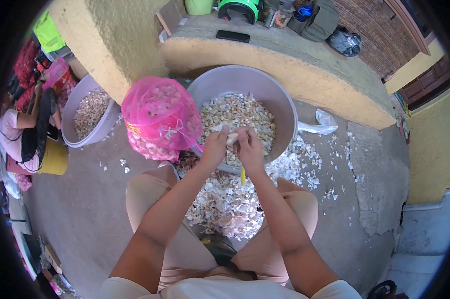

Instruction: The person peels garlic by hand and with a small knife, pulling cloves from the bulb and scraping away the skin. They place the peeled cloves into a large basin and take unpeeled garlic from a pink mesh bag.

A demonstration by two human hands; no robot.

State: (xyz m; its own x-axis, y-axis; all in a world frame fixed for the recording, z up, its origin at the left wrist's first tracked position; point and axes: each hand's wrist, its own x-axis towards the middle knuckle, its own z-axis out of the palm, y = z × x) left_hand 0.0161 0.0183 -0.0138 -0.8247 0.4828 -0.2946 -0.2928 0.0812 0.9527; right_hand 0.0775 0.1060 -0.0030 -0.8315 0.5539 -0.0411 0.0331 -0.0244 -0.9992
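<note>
Wears off-white shirt [210, 290] | has short, plain sleeves [129, 287] | wears beige trousers [179, 254] covering the knees [146, 188] | leaves forearms [184, 195], left hand [215, 147] and right hand [251, 149] bare

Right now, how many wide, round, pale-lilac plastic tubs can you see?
2. One wide, round, pale-lilac plastic tub stands at centre, beside a bulging pink mesh bag; the second tub is at left, near a seated person. Others could be hidden.
</note>
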